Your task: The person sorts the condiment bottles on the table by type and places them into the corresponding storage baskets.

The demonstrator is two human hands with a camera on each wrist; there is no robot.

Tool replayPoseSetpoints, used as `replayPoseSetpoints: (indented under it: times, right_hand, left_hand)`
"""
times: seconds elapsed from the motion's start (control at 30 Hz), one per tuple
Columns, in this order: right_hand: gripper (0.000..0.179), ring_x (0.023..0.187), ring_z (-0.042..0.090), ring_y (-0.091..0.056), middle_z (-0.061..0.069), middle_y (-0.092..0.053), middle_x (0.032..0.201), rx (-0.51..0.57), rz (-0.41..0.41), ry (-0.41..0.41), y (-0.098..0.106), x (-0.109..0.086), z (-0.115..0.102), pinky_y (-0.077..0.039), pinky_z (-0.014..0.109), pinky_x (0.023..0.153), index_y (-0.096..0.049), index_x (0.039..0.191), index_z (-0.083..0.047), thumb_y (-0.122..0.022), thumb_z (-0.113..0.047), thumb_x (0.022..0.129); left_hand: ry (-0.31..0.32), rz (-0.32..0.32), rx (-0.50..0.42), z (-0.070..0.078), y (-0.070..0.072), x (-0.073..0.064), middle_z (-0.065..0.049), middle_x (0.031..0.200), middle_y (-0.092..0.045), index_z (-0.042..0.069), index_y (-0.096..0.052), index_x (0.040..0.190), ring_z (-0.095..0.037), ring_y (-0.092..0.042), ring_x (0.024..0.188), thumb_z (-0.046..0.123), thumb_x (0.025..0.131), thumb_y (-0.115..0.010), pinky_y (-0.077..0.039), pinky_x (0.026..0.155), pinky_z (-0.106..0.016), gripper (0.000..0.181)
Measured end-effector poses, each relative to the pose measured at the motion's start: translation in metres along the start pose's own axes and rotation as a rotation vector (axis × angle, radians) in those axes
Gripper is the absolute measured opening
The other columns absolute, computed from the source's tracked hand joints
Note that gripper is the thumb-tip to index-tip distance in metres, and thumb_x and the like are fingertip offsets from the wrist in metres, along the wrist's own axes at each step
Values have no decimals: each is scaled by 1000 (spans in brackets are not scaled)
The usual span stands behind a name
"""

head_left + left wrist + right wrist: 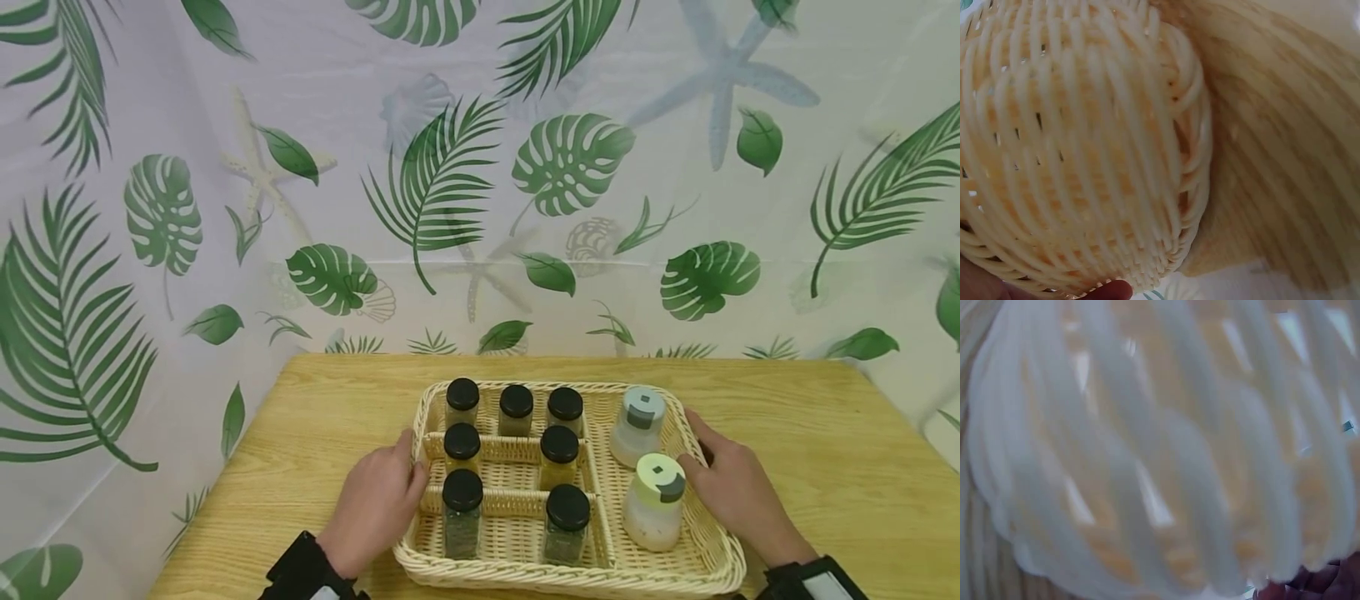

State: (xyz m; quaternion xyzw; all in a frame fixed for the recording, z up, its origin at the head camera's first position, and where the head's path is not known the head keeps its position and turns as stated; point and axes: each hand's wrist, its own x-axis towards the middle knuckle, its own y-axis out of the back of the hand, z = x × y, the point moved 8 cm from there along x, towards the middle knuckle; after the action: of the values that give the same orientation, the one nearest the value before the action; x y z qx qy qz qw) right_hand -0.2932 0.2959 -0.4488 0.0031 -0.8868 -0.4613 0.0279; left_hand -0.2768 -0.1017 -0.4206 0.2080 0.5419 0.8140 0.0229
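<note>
A cream woven basket (525, 573) is held at both ends over the wooden table. My left hand (381, 500) grips its left side, thumb on the rim; in the left wrist view a fingertip (1113, 290) shows at the edge of the weave (1079, 144). On the right side, my right hand (738, 492) holds the wall with its thumb over the rim. Dividers split the basket's left part into three rows of black-lidded glass jars (462, 521). In the long right compartment stand a blue-topped shaker (637, 429) and a yellow-topped shaker (655, 508). Whether the basket touches the table, I cannot tell.
The wood-grain table (337, 400) extends to both sides of the basket and behind it. A white cloth backdrop (480, 275) with green leaves hangs along the table's back edge and left side.
</note>
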Motion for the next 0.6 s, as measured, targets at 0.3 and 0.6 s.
replayPoseSetpoints:
  times: [0.3, 0.6]
  right_hand:
    - [63, 73, 31, -59, 36, -39, 136, -24, 17, 67, 0, 16, -4, -44, 38, 53, -19, 148, 4, -49, -16, 97]
    - [62, 84, 28, -55, 37, -43, 132, -70, 46, 108, 4, 43, -1, -39, 35, 56, -21, 147, 5, -50, -16, 97]
  left_hand:
    - [-51, 96, 18, -1, 1, 11, 6, 48, -33, 4, -57, 91, -9, -32, 40, 10, 92, -51, -27, 39, -26, 9]
    - [-68, 107, -5, -4, -5, 36, 5, 48, -31, -1, -58, 94, -11, -30, 39, 6, 91, -49, -22, 40, -26, 12]
